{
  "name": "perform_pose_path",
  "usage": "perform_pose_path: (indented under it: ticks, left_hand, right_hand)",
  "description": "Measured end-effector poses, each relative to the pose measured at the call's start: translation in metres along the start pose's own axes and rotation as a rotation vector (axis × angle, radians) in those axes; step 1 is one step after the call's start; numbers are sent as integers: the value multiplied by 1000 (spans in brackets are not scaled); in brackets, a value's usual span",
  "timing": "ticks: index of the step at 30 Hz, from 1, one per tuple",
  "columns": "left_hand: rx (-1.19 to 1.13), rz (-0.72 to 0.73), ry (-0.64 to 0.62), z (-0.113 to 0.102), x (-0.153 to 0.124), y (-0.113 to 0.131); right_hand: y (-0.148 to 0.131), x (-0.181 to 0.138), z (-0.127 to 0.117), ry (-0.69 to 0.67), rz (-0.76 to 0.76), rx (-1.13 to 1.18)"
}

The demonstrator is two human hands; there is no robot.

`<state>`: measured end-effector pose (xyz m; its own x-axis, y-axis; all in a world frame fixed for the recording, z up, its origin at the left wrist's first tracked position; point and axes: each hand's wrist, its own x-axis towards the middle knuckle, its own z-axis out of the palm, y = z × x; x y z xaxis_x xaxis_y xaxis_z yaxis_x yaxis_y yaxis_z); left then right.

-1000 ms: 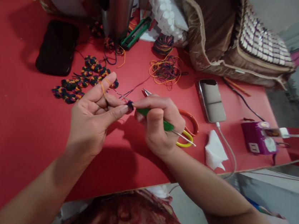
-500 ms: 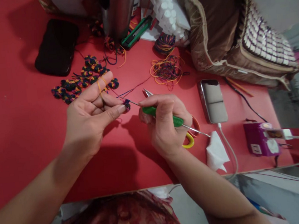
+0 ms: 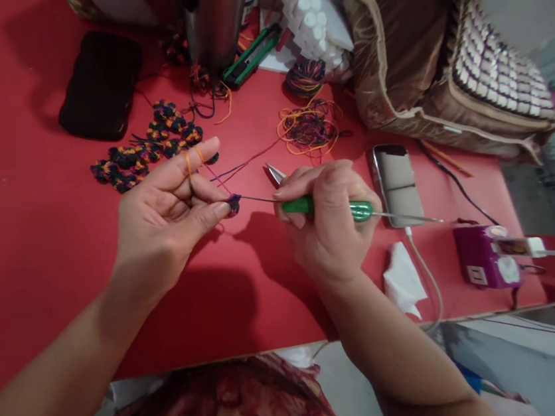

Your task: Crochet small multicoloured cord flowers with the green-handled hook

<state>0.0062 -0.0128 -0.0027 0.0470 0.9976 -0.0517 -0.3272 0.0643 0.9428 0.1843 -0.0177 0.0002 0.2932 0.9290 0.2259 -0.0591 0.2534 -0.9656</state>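
My left hand [image 3: 165, 211] pinches a small dark crochet piece [image 3: 233, 203] between thumb and a finger, with multicoloured yarn [image 3: 233, 169] wound over the raised forefinger. My right hand [image 3: 332, 225] is closed round a green-handled crochet hook [image 3: 330, 206], whose metal tip sits in the piece. The yarn runs back across the red table [image 3: 26, 250] to a loose tangle [image 3: 309, 126] and a small ball [image 3: 303, 77]. Several finished crochet pieces [image 3: 148, 149] lie beyond my left hand.
A phone [image 3: 398, 184] on a white cable lies right of my right hand, with a crumpled tissue [image 3: 403, 280] and a purple charger [image 3: 486, 256] nearby. A brown bag [image 3: 420, 51], a metal flask [image 3: 215, 15], a black pouch [image 3: 100, 84] and a green cutter [image 3: 250, 54] stand at the back.
My right hand has drawn the hook out to the right, away from my left hand, and turned it flatter. It now covers the scissors. My left hand has stayed in place.
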Motion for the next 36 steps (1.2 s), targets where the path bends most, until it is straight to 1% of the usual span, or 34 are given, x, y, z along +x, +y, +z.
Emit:
perform_pose_path:
  ticks: [1,2,3,5,7,9,14,17,20,25,29,34,36]
  left_hand:
    - [5,-2,-12,0,0,0]
    - [6,-3,-23,-1,0,0]
    - [2,2,-29,-1,-1,0]
    - [-2,-4,-37,0,-1,0]
    - [-3,-13,-35,1,-2,0]
    - [-14,-4,-24,2,-2,0]
    - [-42,-30,-37,4,-2,-1]
    - [-58,-33,-27,6,-2,-2]
    - [-78,-16,20,10,-4,-6]
    - [-103,72,105,13,-6,-12]
    - [-82,32,102,10,-6,-12]
    - [-54,36,114,8,-4,-11]
    - [-53,32,111,8,-3,-11]
  right_hand:
    - [3,2,-2,-42,-15,26]
    - [7,5,-5,-102,-79,78]
    - [10,7,-6,-125,-97,110]
    - [15,11,-8,-151,-131,157]
    - [16,13,-7,-159,-128,173]
    - [15,14,-7,-186,-77,194]
    - [13,13,-8,-300,153,265]
    - [12,11,-5,-298,259,306]
    - [11,7,5,-262,328,340]
    - [10,1,18,-182,362,335]
    - [9,-1,20,-171,368,377]
    - [8,-1,20,-178,400,419]
    - [8,-2,20,-199,387,423]
